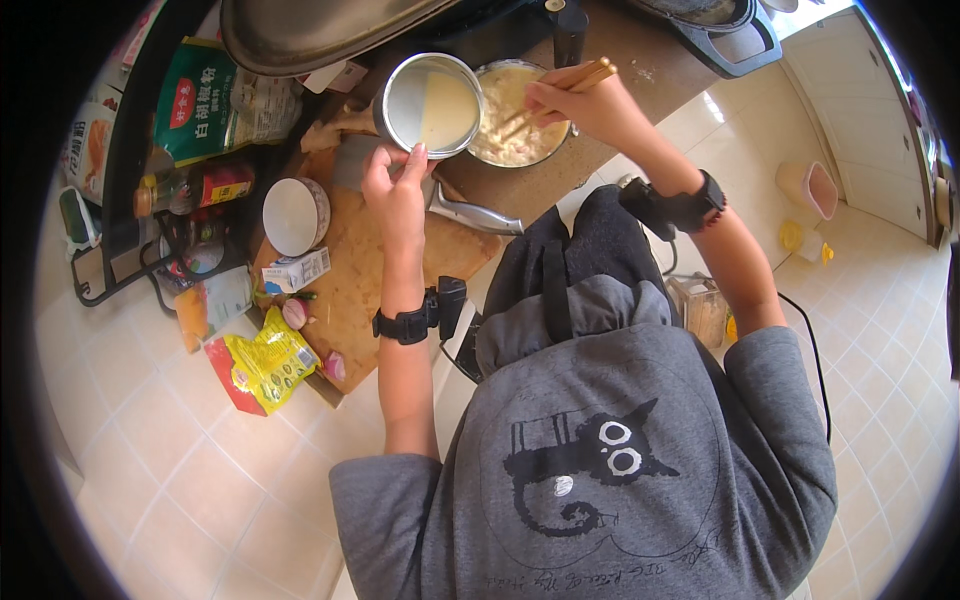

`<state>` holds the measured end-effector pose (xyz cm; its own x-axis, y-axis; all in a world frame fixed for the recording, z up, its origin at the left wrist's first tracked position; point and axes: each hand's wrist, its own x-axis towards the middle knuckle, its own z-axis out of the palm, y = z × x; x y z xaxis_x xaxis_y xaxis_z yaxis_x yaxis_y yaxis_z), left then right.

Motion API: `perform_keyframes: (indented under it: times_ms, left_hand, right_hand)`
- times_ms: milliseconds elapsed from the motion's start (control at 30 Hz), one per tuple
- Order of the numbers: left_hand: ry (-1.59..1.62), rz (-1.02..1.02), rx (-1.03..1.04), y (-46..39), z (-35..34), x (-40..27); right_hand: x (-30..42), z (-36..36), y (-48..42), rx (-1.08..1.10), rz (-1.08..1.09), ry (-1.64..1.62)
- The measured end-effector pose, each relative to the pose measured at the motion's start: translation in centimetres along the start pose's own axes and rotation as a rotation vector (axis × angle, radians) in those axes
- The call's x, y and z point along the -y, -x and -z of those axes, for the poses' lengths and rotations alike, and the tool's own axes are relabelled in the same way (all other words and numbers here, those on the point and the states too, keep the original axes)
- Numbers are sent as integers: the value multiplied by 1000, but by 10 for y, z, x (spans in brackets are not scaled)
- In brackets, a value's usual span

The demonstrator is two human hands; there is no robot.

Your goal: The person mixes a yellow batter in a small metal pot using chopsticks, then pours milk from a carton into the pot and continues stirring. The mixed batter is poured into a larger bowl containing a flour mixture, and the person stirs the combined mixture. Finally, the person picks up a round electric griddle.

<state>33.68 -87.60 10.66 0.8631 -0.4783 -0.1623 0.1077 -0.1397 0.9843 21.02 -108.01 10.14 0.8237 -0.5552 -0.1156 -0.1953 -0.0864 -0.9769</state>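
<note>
My left hand [399,184] grips the rim of a round metal bowl [433,105], which is tilted and holds a pale yellow liquid. Just right of it, a pot or bowl [525,154] contains a pale, lumpy mixture. Wooden chopsticks [592,77] are held in my right hand [574,101], their tips in that mixture. Below the metal bowl lies a wooden cutting board [367,262], with a cleaver or wide knife [480,216] on it, its handle towards me. A piece of ginger root [334,127] lies left of the metal bowl.
A white bowl [294,217], a small carton [297,271], cut onion [296,313] and a yellow packet [274,364] are at the left. Behind them stand a green seasoning bag [199,101] and bottles [195,187]. A large metal lid [315,34] and a dark pan [720,37] border the counter's back.
</note>
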Motion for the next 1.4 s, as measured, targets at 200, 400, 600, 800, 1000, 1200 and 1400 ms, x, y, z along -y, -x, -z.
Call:
perform_keyframes:
  times_ms: [200,400,600,800,1000,1200,1400]
  left_hand:
    - [-44,-18,2,2,-1,-1]
    - [-94,-51,2,5,0,-1]
    - [-142,-115,-12,5,-4,-1]
    - [-236,-170,8,6,-9,-5]
    - [-277,-200,-10,7,-6,0]
    - [-366,-249,-19,7,-8,-6]
    - [-359,-273,-16,5,-10,-3]
  right_hand:
    - [-1,-1,-7,-75,79,8]
    - [14,14,-3,-140,-74,214]
    - [4,4,0,-9,-92,29]
    - [-9,-7,-9,-19,36,-50]
    - [7,5,-7,-100,-35,83]
    - [18,14,-2,-51,-185,221]
    - [-4,3,-6,-50,-54,-8]
